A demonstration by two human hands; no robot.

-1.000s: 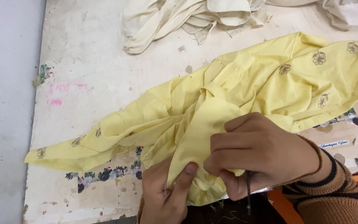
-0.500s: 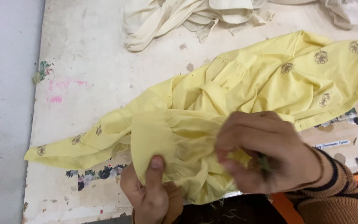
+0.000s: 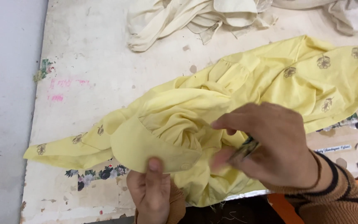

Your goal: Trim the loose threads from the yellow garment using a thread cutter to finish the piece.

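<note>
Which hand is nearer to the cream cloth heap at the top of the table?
Right. The right hand hovers over the yellow garment, closer to the cream cloth heap. The left hand pinches the garment's cuff at the table's near edge, farther away.

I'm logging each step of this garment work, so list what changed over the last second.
The left hand slid left and pinched out a flat cuff of the yellow garment. The right hand lifted off the bunched cloth, small dark tool in its grip. Cream cloth stayed.
</note>
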